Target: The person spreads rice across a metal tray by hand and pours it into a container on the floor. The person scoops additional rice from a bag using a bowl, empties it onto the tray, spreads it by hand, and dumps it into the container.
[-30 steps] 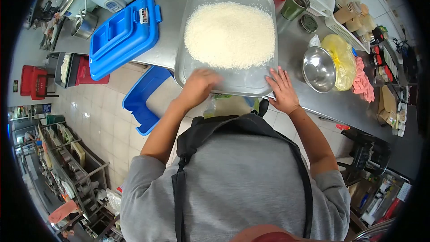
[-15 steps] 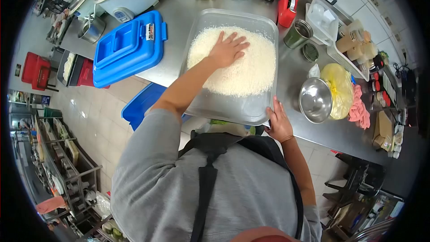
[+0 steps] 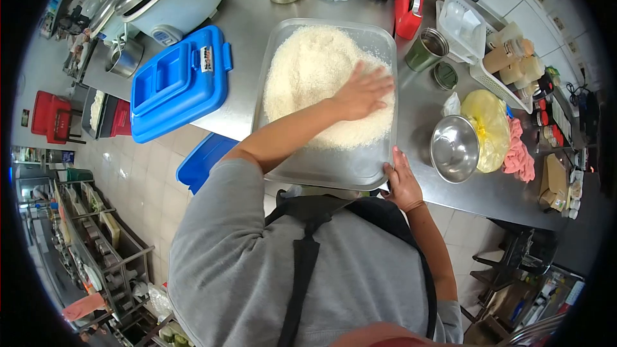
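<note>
A heap of pale, cream-white grains, perhaps breadcrumbs or raw rice, lies spread in a rectangular metal tray. My left hand rests flat on the right part of the heap, palm down and fingers apart, slightly blurred. At the tray's near right corner, my right hand lies on the counter edge with its fingers stretched out and its thumb against the tray's side. Under the left palm the grains are hidden.
A blue lid lies left of the tray, with a blue bin below the counter edge. To the right are a steel bowl, a yellow bag and a green canister. A rice cooker stands back left.
My left hand has swept right and toward me across the grains, which now pile higher on the left. My right hand stays at the tray's corner. The view has shifted slightly.
</note>
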`<state>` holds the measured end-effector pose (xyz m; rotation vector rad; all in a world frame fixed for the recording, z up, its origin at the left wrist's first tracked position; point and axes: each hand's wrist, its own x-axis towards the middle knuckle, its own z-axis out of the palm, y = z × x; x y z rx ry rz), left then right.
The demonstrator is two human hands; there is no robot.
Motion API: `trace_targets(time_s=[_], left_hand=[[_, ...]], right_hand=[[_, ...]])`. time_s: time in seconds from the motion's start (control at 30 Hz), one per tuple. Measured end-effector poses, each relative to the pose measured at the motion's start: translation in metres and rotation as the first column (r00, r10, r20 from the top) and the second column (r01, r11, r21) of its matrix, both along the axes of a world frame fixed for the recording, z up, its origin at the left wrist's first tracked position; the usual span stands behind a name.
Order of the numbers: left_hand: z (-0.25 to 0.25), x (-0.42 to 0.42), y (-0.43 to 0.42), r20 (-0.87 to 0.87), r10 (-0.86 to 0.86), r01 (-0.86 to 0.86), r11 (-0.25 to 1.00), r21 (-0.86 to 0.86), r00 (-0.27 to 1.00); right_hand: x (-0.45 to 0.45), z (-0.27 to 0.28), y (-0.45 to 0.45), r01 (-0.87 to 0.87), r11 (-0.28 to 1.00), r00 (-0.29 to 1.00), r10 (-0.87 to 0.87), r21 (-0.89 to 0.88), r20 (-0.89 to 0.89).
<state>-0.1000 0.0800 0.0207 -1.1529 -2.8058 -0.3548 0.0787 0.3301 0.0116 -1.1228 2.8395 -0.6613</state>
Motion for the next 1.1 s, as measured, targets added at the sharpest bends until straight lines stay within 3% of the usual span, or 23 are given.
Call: trace_targets(time_s=[0.13,0.2,0.27,0.43,0.57,0.67,0.73,0.83,0.97,1.03,1.1], left_hand=[[-0.013,-0.029,0.005,0.022,0.052,-0.049,0.992,-0.113,0.998],[-0.016,-0.053,-0.005,-0.09,0.125,-0.138,0.978,-0.155,0.988],[-0.017,-0.073,-0.017,-0.097,0.148,-0.161,0.976,-0.145,0.984],[-0.004,-0.089,-0.069,-0.099,0.358,-0.372,0.893,-0.255,0.928],[0.003,-0.072,-0.124,-0.031,0.448,-0.439,0.858,-0.267,0.894],[-0.008,-0.058,-0.136,0.097,0.527,-0.514,0.847,-0.136,0.844],[-0.014,-0.048,-0.12,0.076,0.668,-0.658,0.743,-0.118,0.74],[-0.01,-0.042,-0.079,0.156,0.692,-0.697,0.717,-0.034,0.704],[-0.002,-0.033,-0.036,0.155,0.647,-0.646,0.761,-0.062,0.747],[-0.009,-0.029,-0.029,0.123,0.465,-0.464,0.885,-0.039,0.877],[-0.013,-0.029,-0.043,0.093,0.394,-0.391,0.919,-0.045,0.914]], right_hand=[[0.0,-0.002,0.0,0.003,1.0,1.0,-0.004,-0.006,-0.031],[0.001,0.001,-0.001,0.017,1.0,1.0,-0.017,-0.008,-0.007],[-0.001,0.002,-0.003,0.024,1.0,1.0,-0.023,-0.015,0.013],[-0.001,0.003,-0.001,0.025,0.999,1.0,-0.025,-0.021,0.011],[-0.001,0.002,-0.001,0.022,0.999,1.0,-0.022,-0.028,-0.015],[-0.001,0.0,0.0,0.03,0.999,1.0,-0.03,-0.032,-0.009],[0.0,0.001,-0.001,0.051,0.998,0.999,-0.051,-0.037,-0.003],[0.0,0.003,-0.003,0.054,0.998,0.999,-0.054,-0.016,0.001],[0.0,0.003,-0.003,0.042,0.999,0.999,-0.042,0.011,-0.015],[0.0,0.002,-0.003,0.036,0.999,0.999,-0.035,0.013,-0.022],[0.001,0.002,-0.003,0.041,0.999,0.999,-0.04,0.021,-0.023]])
